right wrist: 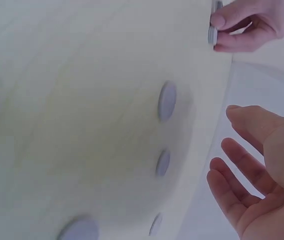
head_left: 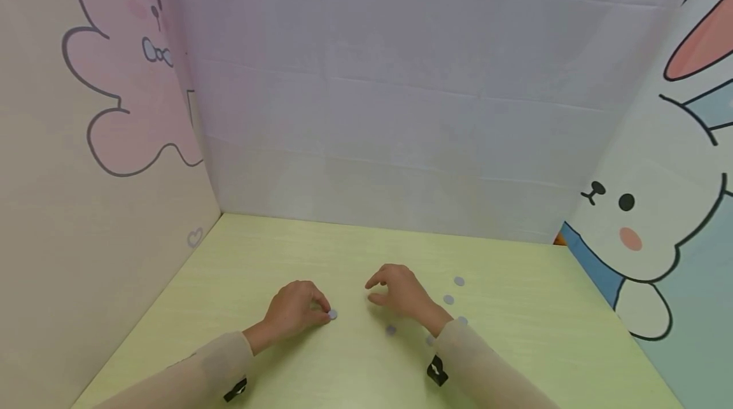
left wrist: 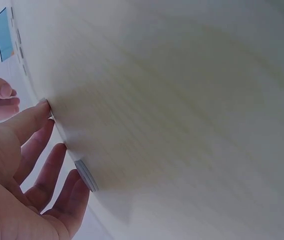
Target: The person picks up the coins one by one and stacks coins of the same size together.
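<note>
My left hand [head_left: 294, 312] is low at the table, thumb and index finger pinching a small grey disc [head_left: 333, 314]. In the left wrist view, a short stack of grey discs [left wrist: 85, 176] stands by the outer fingers of that hand. The right wrist view shows the left hand [right wrist: 254, 25] with grey discs [right wrist: 212, 35] at its thumb. My right hand [head_left: 401, 291] hovers above the table with its fingers loosely bent and apart, holding nothing. A loose grey disc [head_left: 391, 330] lies below it, nearer to me.
More grey discs lie flat to the right, among them one disc [head_left: 459, 281] farther back and another disc [head_left: 449, 299] near the right wrist. The sleeve partly covers a disc [head_left: 431, 339]. Cloth walls with printed animals [head_left: 630, 224] border the pale yellow table [head_left: 275, 237].
</note>
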`<action>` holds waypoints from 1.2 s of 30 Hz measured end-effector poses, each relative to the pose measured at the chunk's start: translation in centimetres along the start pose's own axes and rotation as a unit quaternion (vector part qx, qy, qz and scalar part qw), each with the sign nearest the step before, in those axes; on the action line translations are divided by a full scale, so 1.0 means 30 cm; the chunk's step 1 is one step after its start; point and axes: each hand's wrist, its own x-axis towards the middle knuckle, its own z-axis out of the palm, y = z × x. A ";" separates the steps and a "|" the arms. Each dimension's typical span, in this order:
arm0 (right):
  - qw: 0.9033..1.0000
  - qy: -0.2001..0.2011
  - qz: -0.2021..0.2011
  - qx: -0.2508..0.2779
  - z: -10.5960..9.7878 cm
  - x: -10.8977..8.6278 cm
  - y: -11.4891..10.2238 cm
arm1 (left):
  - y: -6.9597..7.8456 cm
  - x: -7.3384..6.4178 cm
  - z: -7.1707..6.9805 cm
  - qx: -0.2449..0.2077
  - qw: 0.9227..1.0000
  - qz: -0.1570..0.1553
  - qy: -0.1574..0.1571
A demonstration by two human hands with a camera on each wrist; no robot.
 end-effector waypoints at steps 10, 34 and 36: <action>1.000 0.003 0.021 -0.013 -0.044 -0.073 0.078 | -0.001 -0.003 0.001 0.000 1.000 -0.004 0.002; 0.999 -0.020 0.044 0.009 -0.056 -0.186 0.130 | 0.004 -0.002 0.003 0.006 1.000 -0.007 0.003; 0.999 -0.022 0.040 0.015 -0.059 -0.190 0.126 | 0.006 -0.003 -0.001 0.007 1.000 -0.007 0.004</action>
